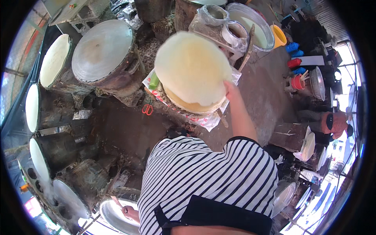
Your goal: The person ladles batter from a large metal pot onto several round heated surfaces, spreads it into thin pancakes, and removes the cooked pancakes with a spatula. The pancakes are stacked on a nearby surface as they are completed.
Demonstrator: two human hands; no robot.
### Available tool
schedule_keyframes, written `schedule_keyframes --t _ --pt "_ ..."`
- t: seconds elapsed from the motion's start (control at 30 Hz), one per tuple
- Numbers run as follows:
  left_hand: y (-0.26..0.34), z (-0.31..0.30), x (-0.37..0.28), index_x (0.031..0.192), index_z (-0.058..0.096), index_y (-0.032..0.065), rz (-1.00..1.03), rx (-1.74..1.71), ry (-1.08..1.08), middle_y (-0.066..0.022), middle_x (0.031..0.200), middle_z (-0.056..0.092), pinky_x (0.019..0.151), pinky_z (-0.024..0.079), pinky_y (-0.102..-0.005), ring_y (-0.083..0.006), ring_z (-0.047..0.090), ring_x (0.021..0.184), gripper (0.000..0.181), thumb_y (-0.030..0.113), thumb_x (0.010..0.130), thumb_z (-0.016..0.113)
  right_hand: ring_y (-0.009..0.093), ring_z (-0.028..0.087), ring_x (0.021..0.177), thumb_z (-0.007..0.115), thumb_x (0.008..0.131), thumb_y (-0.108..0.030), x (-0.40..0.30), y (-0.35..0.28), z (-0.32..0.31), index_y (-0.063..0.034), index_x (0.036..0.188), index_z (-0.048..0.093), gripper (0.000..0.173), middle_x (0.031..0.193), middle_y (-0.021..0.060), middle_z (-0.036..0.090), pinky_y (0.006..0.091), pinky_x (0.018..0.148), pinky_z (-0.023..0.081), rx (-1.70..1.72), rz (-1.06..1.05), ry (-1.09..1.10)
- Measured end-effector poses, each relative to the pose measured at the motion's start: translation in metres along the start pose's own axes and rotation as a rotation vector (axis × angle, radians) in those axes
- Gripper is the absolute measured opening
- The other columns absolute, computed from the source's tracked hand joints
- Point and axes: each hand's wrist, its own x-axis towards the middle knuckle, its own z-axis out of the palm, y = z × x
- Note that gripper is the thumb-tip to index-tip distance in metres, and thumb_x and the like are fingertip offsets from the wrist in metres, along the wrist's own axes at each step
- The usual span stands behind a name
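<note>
My right hand (231,90) grips the right edge of a thin, round, pale flatbread sheet (191,64), which is slightly blurred. Beneath it lies a stack of similar sheets (188,106), mostly covered by the held one. The stack rests on white plastic sheeting (205,121) with red print, over a low support. A green object (153,81), too covered to name, touches the stack's left side. At the lower left, my left hand (129,212) closes around a flat wooden stick (117,202) over a wide, shiny metal pan (110,216). My left forearm is mostly hidden behind my striped shirt.
A large round griddle (102,50) stands on a drum stove to the left, with more griddles (55,61) curving along that side. Red-handled scissors (147,109) lie near the sheeting. A batter basin (252,26) and yellow bucket (278,36) are ahead right. A person (335,123) stands far right.
</note>
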Motion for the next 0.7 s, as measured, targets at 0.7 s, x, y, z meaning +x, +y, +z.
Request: schedule_keyframes --t 0.7 --pt "-0.013 -0.156 -0.071 0.109 0.057 0.0012 0.039 -0.436 0.123 0.0055 0.054 0.035 0.031 0.021 -0.0165 -0.0046 0.027 0.039 0.024 0.014 0.09 0.048 0.016 0.062 0.077 0.054 0.088 -0.022 -0.1 0.204 0.322 -0.0028 0.104 0.062 0.026 0.086 0.0085 0.065 0.0286 0.075 0.05 -1.462 -0.908 -1.499"
